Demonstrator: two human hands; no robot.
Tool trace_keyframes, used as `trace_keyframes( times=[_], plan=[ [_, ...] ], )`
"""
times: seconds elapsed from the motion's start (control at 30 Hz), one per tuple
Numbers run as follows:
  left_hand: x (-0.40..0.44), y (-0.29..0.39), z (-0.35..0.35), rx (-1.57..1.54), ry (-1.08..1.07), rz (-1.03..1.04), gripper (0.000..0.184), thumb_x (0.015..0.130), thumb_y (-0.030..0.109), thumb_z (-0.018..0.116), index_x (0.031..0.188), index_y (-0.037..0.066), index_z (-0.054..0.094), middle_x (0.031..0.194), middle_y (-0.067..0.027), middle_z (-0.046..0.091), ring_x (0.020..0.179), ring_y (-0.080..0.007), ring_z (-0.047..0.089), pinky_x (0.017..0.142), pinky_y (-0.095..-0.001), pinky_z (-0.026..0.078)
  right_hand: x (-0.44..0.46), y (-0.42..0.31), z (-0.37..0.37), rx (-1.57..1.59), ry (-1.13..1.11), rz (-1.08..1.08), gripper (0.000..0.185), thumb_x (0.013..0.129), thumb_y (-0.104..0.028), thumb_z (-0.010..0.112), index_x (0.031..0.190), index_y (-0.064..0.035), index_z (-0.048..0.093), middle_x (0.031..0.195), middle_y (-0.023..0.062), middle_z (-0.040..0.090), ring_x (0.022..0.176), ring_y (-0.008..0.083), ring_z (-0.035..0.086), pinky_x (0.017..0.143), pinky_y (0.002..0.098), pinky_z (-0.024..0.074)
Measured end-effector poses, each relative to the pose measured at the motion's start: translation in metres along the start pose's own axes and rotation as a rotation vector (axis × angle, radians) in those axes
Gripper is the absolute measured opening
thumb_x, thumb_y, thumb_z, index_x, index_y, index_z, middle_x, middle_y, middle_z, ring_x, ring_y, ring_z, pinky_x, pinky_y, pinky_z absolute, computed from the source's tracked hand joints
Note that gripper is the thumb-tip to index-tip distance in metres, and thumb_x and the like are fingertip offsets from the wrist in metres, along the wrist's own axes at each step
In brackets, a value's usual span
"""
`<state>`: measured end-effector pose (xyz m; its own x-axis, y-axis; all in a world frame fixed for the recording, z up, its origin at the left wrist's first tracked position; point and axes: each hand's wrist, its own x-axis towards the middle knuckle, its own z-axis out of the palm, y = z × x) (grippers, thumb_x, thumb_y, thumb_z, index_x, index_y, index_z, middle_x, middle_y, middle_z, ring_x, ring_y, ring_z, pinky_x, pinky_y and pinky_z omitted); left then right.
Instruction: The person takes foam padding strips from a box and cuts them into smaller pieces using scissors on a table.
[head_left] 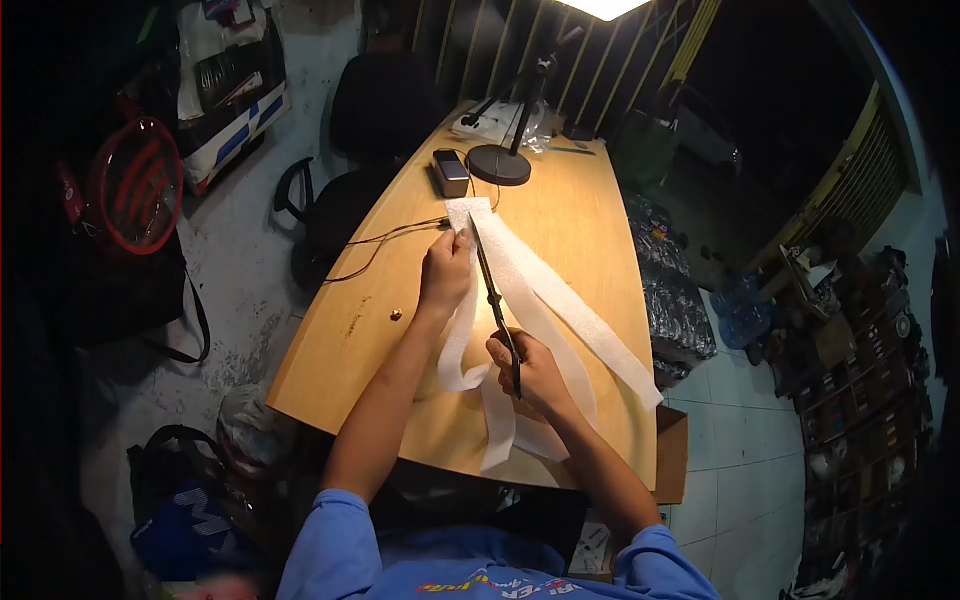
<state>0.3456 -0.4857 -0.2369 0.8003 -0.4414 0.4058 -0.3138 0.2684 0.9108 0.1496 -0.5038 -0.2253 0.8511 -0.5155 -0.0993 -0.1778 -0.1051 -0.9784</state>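
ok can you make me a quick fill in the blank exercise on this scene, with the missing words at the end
1. The right hand holds a pair of ____.
2. The colour of the foam pinched by the left hand is ____.
3. The lamp's round base is coloured ____.
4. The colour of the person's shirt is ____.

Missing words: scissors; white; black; blue.

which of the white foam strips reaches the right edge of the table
The long, flat white foam strip farthest right: it runs nearly straight to the pale wooden table's right edge, while the other strips curve or bend, ending short of that edge.
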Motion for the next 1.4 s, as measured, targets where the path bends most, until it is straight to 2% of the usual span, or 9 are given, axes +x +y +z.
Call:
trace_keyframes(
  times=[0.23, 0.5, 0.53, 0.67, 0.97, 1.07, 1.17, 1.23, 1.4],
  plan=[
    [-0.007, -0.008, 0.004, -0.058, -0.081, -0.063, 0.037, 0.097, 0.026, 0.048, 0.07, 0.001, 0.05, 0.057, -0.0002, 0.043, 0.055, -0.008, 0.039, 0.05, -0.0295, 0.034, 0.006, -0.001, -0.001, 0.121, -0.013, 0.048, 0.034, 0.09, -0.036, 0.062, 0.098, -0.0037, 0.052, 0.066, -0.0046, 0.042, 0.048, 0.0047, 0.041, 0.042, 0.0211, 0.0322],
    [-0.007, 0.045, -0.02, -0.131, -0.061, -0.39, 0.034, 0.096, 0.031, 0.048, 0.077, 0.005, 0.059, 0.064, 0.0023, 0.049, 0.056, -0.0063, 0.04, 0.054, -0.0231, 0.033, 0.001, 0.005, 0.0, -0.081, 0.018, -0.004, 0.053, 0.087, -0.047, 0.062, 0.106, 0.0023, 0.056, 0.066, 0.0017, 0.05, 0.056, 0.0101, 0.046, 0.051, 0.0267, 0.0372],
    [0.002, 0.015, -0.014, 0.06, 0.092, -0.204, 0.041, 0.095, 0.035, 0.047, 0.083, -0.002, 0.059, 0.068, -0.0113, 0.062, 0.062, -0.0193, 0.058, 0.06, -0.0354, 0.044, 0.002, 0.011, 0.003, -0.13, 0.021, -0.026, 0.053, 0.087, -0.047, 0.062, 0.106, 0.0024, 0.056, 0.066, 0.0021, 0.05, 0.058, 0.0111, 0.047, 0.053, 0.0273, 0.038],
    [0.007, -0.009, -0.009, 0.217, 0.207, -0.015, 0.037, 0.098, 0.029, 0.043, 0.089, -0.003, 0.06, 0.077, -0.0216, 0.063, 0.067, -0.0289, 0.06, 0.064, -0.0383, 0.045, 0.001, 0.014, 0.01, -0.261, 0.025, -0.026, 0.057, 0.087, -0.05, 0.06, 0.108, 0.0025, 0.056, 0.068, 0.0045, 0.052, 0.065, 0.0134, 0.05, 0.059, 0.0289, 0.0401],
    [-0.004, 0.005, -0.004, 0.089, 0.003, -0.088, 0.035, 0.097, 0.026, 0.044, 0.08, -0.002, 0.055, 0.061, -0.0133, 0.055, 0.056, -0.0218, 0.052, 0.056, -0.0378, 0.039, 0.008, 0.011, 0.004, -0.22, 0.056, -0.097, 0.039, 0.09, -0.041, 0.062, 0.093, -0.002, 0.056, 0.062, -0.0024, 0.047, 0.051, 0.0058, 0.046, 0.046, 0.022, 0.036],
    [-0.004, -0.002, -0.004, 0.109, -0.023, -0.125, 0.035, 0.099, 0.026, 0.043, 0.074, 0.004, 0.052, 0.061, 0.0048, 0.04, 0.056, -0.006, 0.035, 0.051, -0.0267, 0.032, 0.013, 0.015, 0.002, -0.105, 0.034, -0.08, 0.041, 0.089, -0.045, 0.062, 0.088, -0.0041, 0.056, 0.061, -0.003, 0.047, 0.051, 0.0055, 0.047, 0.045, 0.0216, 0.0353],
    [0.001, -0.005, -0.006, 0.143, 0.052, -0.105, 0.036, 0.096, 0.029, 0.045, 0.081, -0.002, 0.056, 0.061, -0.0138, 0.054, 0.057, -0.0214, 0.052, 0.056, -0.0377, 0.04, 0.015, 0.008, 0.002, -0.077, 0.054, -0.039, 0.041, 0.088, -0.045, 0.062, 0.088, -0.0045, 0.055, 0.061, -0.003, 0.048, 0.05, 0.0055, 0.047, 0.045, 0.0214, 0.0348],
    [0.005, -0.003, -0.012, 0.248, 0.123, -0.079, 0.036, 0.096, 0.03, 0.044, 0.089, -0.001, 0.06, 0.077, -0.0204, 0.063, 0.073, -0.0362, 0.062, 0.064, -0.041, 0.045, 0.016, 0.006, -0.004, 0.005, -0.001, -0.023, 0.042, 0.089, -0.044, 0.061, 0.09, -0.0027, 0.055, 0.066, 0.0, 0.052, 0.051, 0.0064, 0.048, 0.045, 0.0218, 0.0383],
    [0.012, 0.017, -0.02, 0.426, 0.418, -0.05, 0.032, 0.096, 0.026, 0.044, 0.095, -0.002, 0.058, 0.085, -0.0257, 0.063, 0.087, -0.0423, 0.061, 0.07, -0.0471, 0.047, 0.004, -0.026, 0.004, 0.017, -0.016, -0.051, 0.046, 0.087, -0.042, 0.065, 0.095, 0.003, 0.056, 0.082, 0.0094, 0.062, 0.069, 0.0137, 0.062, 0.064, 0.0254, 0.054]
  ],
)
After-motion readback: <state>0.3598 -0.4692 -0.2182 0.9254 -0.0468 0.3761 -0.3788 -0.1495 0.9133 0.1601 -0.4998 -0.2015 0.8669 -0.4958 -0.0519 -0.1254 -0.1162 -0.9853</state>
